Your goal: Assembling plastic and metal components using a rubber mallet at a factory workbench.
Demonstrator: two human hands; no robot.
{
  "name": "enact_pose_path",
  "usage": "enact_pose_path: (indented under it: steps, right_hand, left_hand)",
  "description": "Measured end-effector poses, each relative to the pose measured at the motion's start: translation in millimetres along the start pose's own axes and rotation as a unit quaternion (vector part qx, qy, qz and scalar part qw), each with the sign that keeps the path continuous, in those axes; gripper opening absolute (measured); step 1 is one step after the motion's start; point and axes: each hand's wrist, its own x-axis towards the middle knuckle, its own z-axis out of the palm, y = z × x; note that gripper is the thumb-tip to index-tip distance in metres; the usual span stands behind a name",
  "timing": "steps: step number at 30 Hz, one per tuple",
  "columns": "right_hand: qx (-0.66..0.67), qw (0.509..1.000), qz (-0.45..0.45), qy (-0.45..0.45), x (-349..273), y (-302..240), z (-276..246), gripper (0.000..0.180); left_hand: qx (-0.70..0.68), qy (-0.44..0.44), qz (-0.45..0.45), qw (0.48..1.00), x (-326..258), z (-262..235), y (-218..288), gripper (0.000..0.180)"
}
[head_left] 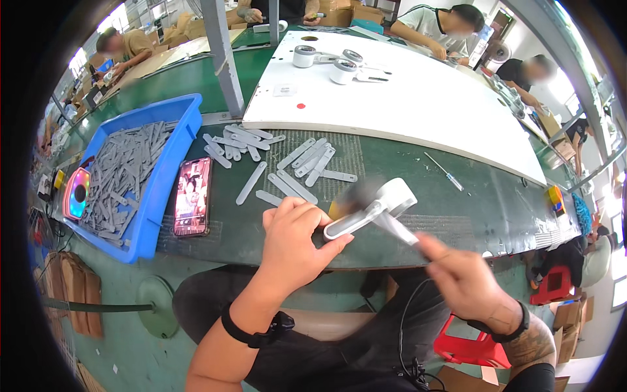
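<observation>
While the left hand (295, 238) grips a white plastic handle part (373, 208), the right hand (465, 277) pinches a grey strip (397, 228) against it; loose grey strips (287, 163) lie beyond.

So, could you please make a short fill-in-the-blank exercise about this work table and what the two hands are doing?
1. The left hand grips a white plastic part by its ____.
2. The bin full of grey strips is ____ in colour.
3. The phone lies between the bin and the loose ____ on the table.
4. The right hand pinches one grey strip; it looks ____ from motion.

Missing words: handle; blue; strips; blurred
</observation>
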Motion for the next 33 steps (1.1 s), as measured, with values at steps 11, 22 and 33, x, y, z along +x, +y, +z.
enact_pose_path:
  steps: [11,22,33]
  right_hand:
    - [0.047,0.995,0.08,-0.033,5,-7,8,0.055]
    - [-0.014,0.992,0.092,-0.081,0,-5,-6,0.053]
    - [0.297,0.899,0.197,0.254,-87,48,-15,0.05]
  left_hand:
    - [-0.007,-0.017,-0.049,0.999,-6,-4,-1,0.034]
    - [0.027,-0.006,-0.015,1.0,-4,-2,1,0.034]
    - [0.105,-0.029,0.003,0.994,31,-222,-24,0.02]
